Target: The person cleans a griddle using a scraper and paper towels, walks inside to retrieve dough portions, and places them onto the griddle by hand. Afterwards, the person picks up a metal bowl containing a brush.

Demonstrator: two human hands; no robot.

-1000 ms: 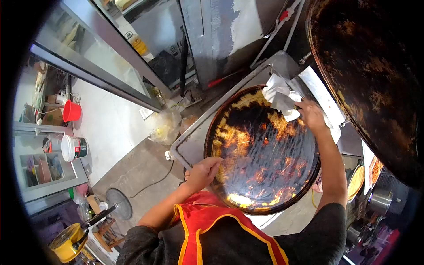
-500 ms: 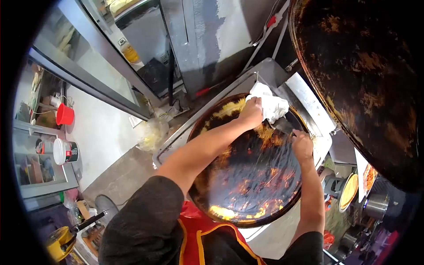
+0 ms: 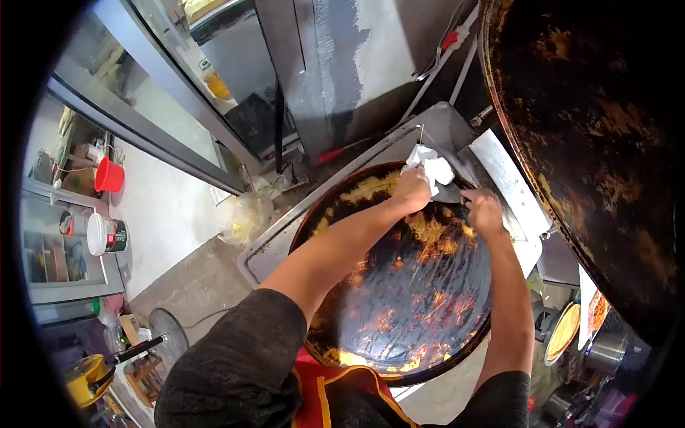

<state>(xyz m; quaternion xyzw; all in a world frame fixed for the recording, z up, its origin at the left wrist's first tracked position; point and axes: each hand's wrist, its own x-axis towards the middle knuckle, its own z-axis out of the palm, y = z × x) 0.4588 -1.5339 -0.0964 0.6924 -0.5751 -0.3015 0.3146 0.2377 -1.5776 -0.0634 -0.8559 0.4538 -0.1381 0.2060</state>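
Gripping the white cloth [image 3: 437, 171], the left hand [image 3: 412, 191] needed care near the metal scraper [image 3: 448, 193] held in the closed right hand [image 3: 486, 212].

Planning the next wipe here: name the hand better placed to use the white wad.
Probably the left hand: it grips the white wad near the far edge of the round pan, while the right hand seems occupied with a flat metal tool.

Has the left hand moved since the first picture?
Yes: against the round pan, the left hand went from the near-left rim to the far side.
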